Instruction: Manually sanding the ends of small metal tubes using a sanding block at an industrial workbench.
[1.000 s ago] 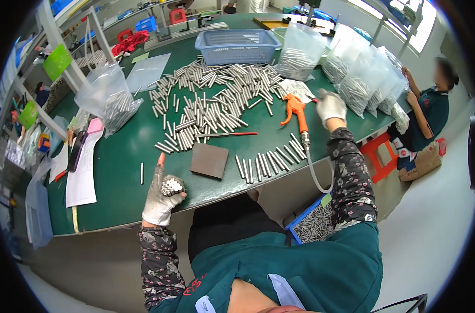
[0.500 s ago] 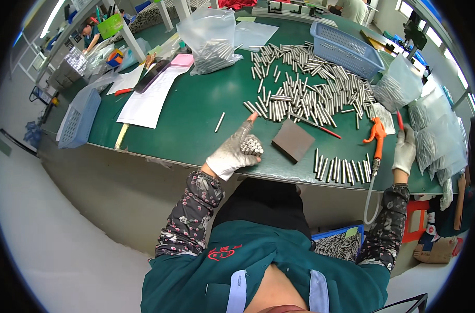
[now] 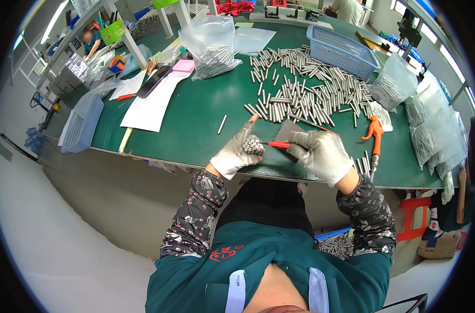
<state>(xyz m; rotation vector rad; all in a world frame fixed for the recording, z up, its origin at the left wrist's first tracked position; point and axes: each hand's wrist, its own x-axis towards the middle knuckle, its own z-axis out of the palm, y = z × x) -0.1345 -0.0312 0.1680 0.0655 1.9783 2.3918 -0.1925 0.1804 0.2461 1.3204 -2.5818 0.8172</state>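
Where your bench runs across the workshop, its green table top (image 3: 196, 115) carries, from left to right: a pale blue basket (image 3: 81, 124) hanging over the near edge, white paper sheets (image 3: 149, 104), a clear bag of metal pins (image 3: 211, 49), a broad heap of loose pins (image 3: 305, 91), a blue basket (image 3: 342, 49), an orange air tool (image 3: 374, 130) and more filled bags (image 3: 430, 130). Your left hand (image 3: 237, 151), gloved, is curled around a bundle of pins (image 3: 253, 146), their ends facing right. Your right hand (image 3: 321, 154), gloved, grips a red-handled tool (image 3: 278, 144); its long axis lies level, tip pointing left at the bundle, over a dark square pad (image 3: 287, 130).
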